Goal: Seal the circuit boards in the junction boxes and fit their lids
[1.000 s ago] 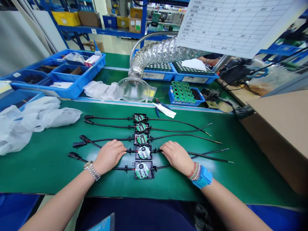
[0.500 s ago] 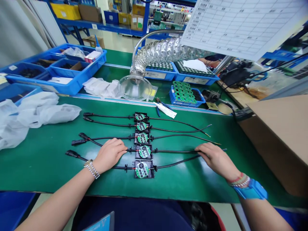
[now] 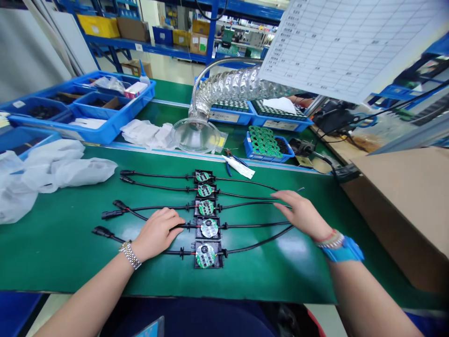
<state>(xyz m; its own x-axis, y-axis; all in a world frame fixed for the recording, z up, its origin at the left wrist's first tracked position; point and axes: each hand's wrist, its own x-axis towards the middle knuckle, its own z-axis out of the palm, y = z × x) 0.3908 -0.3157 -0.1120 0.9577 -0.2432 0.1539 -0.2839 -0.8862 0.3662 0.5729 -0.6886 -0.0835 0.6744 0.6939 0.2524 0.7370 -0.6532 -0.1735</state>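
Observation:
Several black plastic housings [image 3: 208, 237] lie in a column on the green mat, each with a round green circuit board [image 3: 209, 228] in it and black cables running out on both sides. My left hand [image 3: 159, 235] is closed, thumb and fingertips on the left black cable [image 3: 188, 225] of the second housing from the front. Over the right-hand cable ends, my right hand [image 3: 302, 214] has its fingers stretched and thumb apart, hiding several ends. Its fingertips are by the upper right cables [image 3: 245, 196]; whether they touch cannot be made out. Black connectors [image 3: 103, 230] end the left cables.
Behind the housings lie blue-handled pliers [image 3: 229, 161], a white tube [image 3: 242, 168] and a fume hood [image 3: 196, 135] on a foil duct. A blue bin [image 3: 268, 156] holds green boards. White bags [image 3: 70, 171] lie left; a cardboard box [image 3: 403, 187] stands right. A paper sheet [image 3: 336, 47] hangs above.
My right hand has moved left and away from me, off the second cable, and its fingers have spread. My left hand stays on its cable. The view has shifted slightly.

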